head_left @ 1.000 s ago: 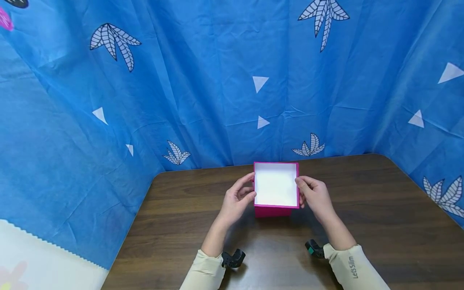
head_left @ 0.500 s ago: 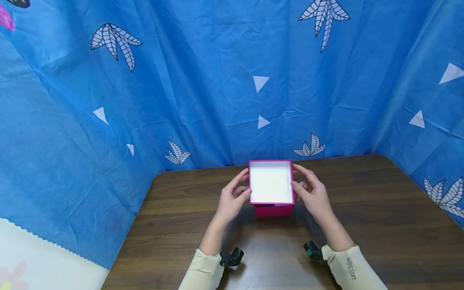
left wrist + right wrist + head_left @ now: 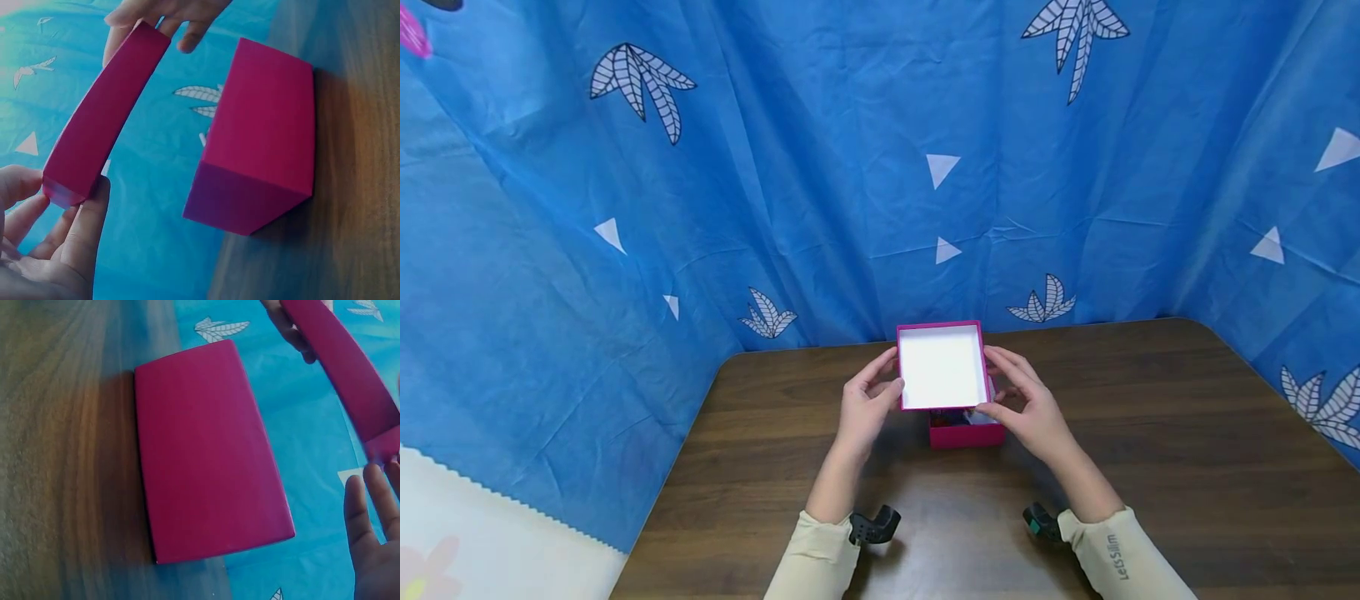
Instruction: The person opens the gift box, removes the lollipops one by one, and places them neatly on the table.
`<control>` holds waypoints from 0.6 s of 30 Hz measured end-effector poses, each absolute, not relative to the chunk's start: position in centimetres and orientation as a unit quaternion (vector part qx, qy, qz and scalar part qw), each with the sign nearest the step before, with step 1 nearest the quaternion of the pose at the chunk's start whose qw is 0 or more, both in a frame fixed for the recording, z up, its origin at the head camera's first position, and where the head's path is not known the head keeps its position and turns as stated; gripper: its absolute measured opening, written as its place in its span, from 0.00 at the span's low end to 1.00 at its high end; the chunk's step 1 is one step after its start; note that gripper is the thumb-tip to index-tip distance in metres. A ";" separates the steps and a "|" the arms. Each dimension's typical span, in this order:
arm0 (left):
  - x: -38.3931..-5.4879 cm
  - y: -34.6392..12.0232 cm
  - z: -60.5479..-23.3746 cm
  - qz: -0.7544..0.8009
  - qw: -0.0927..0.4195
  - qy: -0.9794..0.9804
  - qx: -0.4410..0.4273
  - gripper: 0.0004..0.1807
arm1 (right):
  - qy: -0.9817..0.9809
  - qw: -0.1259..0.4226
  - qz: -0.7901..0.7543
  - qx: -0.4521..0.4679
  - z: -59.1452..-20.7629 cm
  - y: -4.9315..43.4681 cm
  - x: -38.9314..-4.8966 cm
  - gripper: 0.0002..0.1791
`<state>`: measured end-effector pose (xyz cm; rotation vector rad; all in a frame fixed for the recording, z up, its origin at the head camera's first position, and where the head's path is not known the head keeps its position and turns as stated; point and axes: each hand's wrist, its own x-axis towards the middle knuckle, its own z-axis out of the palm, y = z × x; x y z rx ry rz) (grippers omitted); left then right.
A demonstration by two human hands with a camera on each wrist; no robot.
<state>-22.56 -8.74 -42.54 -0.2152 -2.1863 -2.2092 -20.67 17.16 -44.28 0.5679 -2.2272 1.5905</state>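
A square pink box lid [image 3: 943, 367], white inside, is held up with its hollow side facing the head camera. My left hand [image 3: 863, 408] pinches its left edge between thumb and fingers. At the opposite edge my right hand [image 3: 1036, 410] grips it, thumb near the lower corner. Behind and below the lid stands the deep pink box [image 3: 967, 437] on the table, its top uncovered. Dark and pale contents [image 3: 953, 417] show just inside, mostly hidden by the lid. The left wrist view shows a gap between the raised lid [image 3: 106, 115] and the box [image 3: 259, 112].
The box stands on a brown wooden table [image 3: 760, 450] whose far edge meets a blue curtain [image 3: 850, 167] with white leaves and triangles. A pale cloth [image 3: 490, 517] with a flower hangs at the lower left. Black wrist cameras [image 3: 876, 526] sit by both sleeves.
Both hands have lifted the lid off the box and moved it left and slightly back. More of the box and its contents now shows. The box has stayed in place.
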 end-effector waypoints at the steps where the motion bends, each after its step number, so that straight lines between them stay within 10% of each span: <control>1: -22.6 -8.8 -42.5 -0.711 0.012 -0.701 -0.061 0.26 | -0.788 0.169 0.556 0.205 -44.3 17.1 -20.6 0.43; 18: -22.9 -10.1 -42.4 -0.703 0.027 -0.710 -0.016 0.22 | -0.804 0.174 0.532 0.200 -45.1 14.9 -20.4 0.41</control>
